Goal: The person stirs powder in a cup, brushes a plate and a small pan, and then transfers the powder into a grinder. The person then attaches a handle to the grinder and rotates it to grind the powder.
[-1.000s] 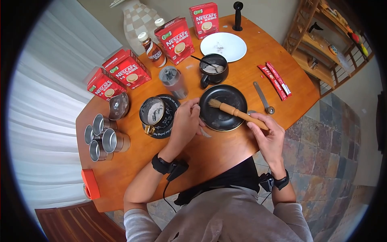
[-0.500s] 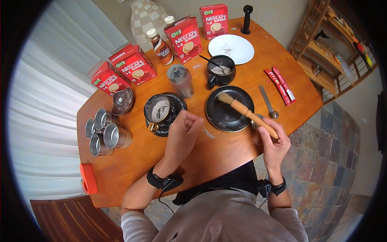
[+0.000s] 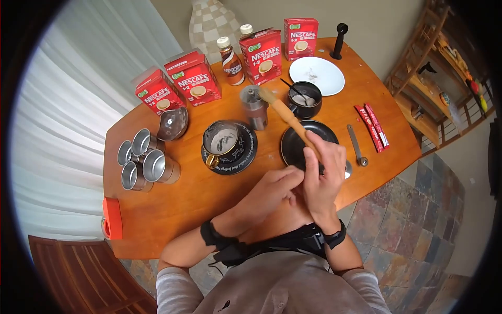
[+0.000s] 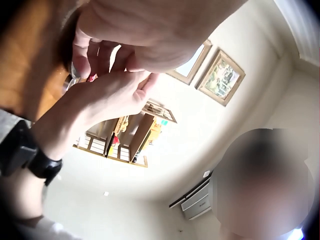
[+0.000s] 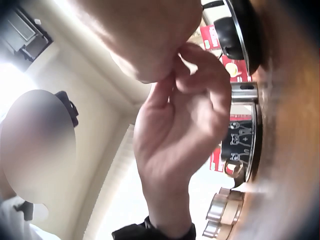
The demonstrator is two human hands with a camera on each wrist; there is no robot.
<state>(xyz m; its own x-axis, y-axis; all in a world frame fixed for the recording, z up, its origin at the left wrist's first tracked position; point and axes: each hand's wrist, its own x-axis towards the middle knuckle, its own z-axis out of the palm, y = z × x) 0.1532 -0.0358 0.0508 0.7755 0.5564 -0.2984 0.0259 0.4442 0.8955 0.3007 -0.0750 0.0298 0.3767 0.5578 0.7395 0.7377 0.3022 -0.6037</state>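
Observation:
My right hand (image 3: 325,175) grips the handle of a wooden-handled brush (image 3: 286,116), whose bristles point up and away above the table. The black plate (image 3: 293,149) lies beneath it, partly covered by the hand. Close against the right hand, my left hand (image 3: 266,194) has its fingers curled, the fingertips meeting the right hand's underside. The left wrist view shows both hands together too, and in the right wrist view the left hand (image 5: 180,135) has its thumb bent toward its fingers. Beyond the plate stands a black mug (image 3: 300,111) with pale powder and a spoon in it.
A black cup with a gold handle (image 3: 212,161) stands on a dark saucer (image 3: 244,165), near a grey cylinder (image 3: 256,112). Metal cups (image 3: 157,168) and a clear bowl (image 3: 173,124) are left. Red boxes (image 3: 263,56) line the back; a measuring spoon (image 3: 356,144) and red sachets (image 3: 371,125) lie right.
My right hand has raised the brush off the black plate, moving it left with the bristles turned away. My left hand has come down and right to meet the right hand.

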